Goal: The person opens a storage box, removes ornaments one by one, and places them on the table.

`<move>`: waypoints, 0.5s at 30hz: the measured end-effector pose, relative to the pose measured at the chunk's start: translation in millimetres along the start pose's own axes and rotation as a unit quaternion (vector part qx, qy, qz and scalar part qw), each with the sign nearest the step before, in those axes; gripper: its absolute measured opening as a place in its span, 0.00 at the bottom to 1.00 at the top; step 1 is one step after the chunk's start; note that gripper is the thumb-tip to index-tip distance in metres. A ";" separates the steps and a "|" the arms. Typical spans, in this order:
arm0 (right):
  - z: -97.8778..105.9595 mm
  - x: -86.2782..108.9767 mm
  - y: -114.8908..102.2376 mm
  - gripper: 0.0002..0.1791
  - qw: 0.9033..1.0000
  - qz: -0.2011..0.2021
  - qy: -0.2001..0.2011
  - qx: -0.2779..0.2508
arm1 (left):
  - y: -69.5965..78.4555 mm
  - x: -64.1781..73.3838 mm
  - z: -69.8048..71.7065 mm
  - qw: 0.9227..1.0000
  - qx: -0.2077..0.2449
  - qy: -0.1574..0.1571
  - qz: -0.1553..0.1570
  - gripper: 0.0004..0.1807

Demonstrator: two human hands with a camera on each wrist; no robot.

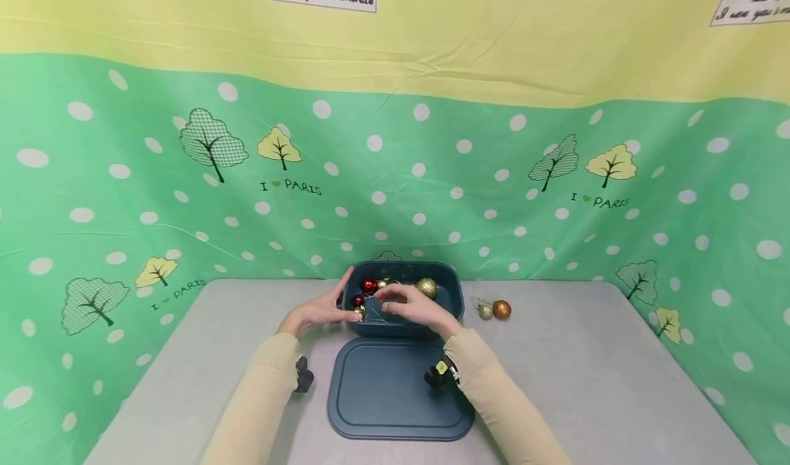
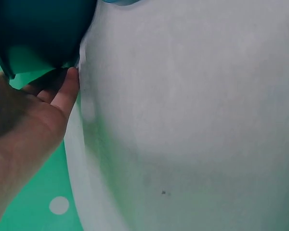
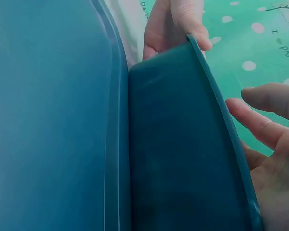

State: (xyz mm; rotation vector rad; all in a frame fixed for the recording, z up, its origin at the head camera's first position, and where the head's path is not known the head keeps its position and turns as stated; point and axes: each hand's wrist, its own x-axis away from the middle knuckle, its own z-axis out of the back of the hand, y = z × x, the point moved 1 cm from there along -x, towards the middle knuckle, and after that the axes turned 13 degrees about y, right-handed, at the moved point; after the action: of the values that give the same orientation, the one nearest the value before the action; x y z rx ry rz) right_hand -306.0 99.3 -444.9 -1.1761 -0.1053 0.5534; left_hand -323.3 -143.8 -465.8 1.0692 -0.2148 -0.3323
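A dark blue plastic box (image 1: 401, 330) stands at the back of the table with several Christmas baubles inside. Among them are a dark red bauble (image 1: 368, 285), a smaller red one (image 1: 358, 300) and a large glittery gold bauble (image 1: 426, 287). My left hand (image 1: 321, 310) grips the box's left end, thumb at the rim and fingers along the outside wall, as the right wrist view also shows. Over the box's front rim reaches my right hand (image 1: 416, 306), fingers loosely bent above the baubles. In the right wrist view its thumb and index finger stand apart, with nothing seen between them.
In front of the box lies its flat blue lid (image 1: 401, 389), under my right wrist. To the right of the box, an orange bauble (image 1: 502, 309) and a small gold bauble (image 1: 485, 311) lie on the grey table (image 1: 586, 383). A green and yellow printed cloth (image 1: 469, 177) hangs behind.
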 end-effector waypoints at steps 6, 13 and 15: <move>-14.2 -11.8 -2.2 0.18 1.000 -0.001 -0.018 0.019 | -2.6 -0.6 0.6 1.000 0.006 0.000 0.005 0.64; -25.1 -24.2 0.6 0.18 0.998 -0.022 -0.035 0.037 | -3.2 -1.6 -0.7 1.000 0.004 0.003 0.013 0.62; -27.1 -26.5 1.0 0.18 0.998 -0.036 -0.035 0.035 | -3.0 -0.8 0.0 1.000 0.005 0.003 0.018 0.62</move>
State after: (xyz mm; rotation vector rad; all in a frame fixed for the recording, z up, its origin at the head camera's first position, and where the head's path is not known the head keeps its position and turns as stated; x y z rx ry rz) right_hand -319.4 64.4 -451.1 -1.0810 -0.1862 0.5318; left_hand -324.5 -144.8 -468.4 1.0749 -0.2298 -0.2958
